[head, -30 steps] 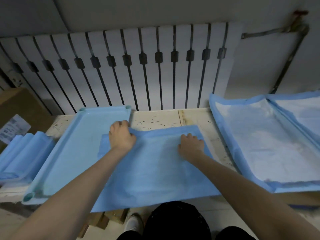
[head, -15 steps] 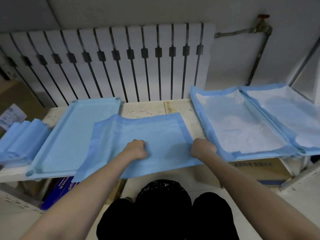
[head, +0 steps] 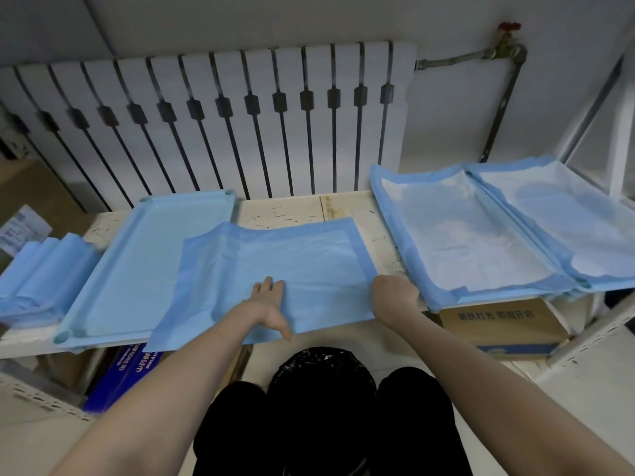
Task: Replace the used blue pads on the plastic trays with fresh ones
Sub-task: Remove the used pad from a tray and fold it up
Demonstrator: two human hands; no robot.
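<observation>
Left hand point(head: 269, 305) flat, grip wide, on thin blue rectangular pad point(head: 292, 255); right hand point(head: 394, 293) grip tight on its corner.

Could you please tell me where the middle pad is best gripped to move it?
Pinch the pad along its near edge, coming from the front: that edge seems to overhang the shelf, so fingers can slip beneath, while the rest lies flat.

1. Dim, flat indoor light; shadows are soft and faint.
2. Brightest bit is the white pads point(head: 464, 242) on the right; the black bin bag point(head: 319, 369) is a dark blob, maybe underexposed.
3. Wide-angle bend: radiator point(head: 220, 125) slats fan out toward the edges.
4. Slightly soft all over.
</observation>
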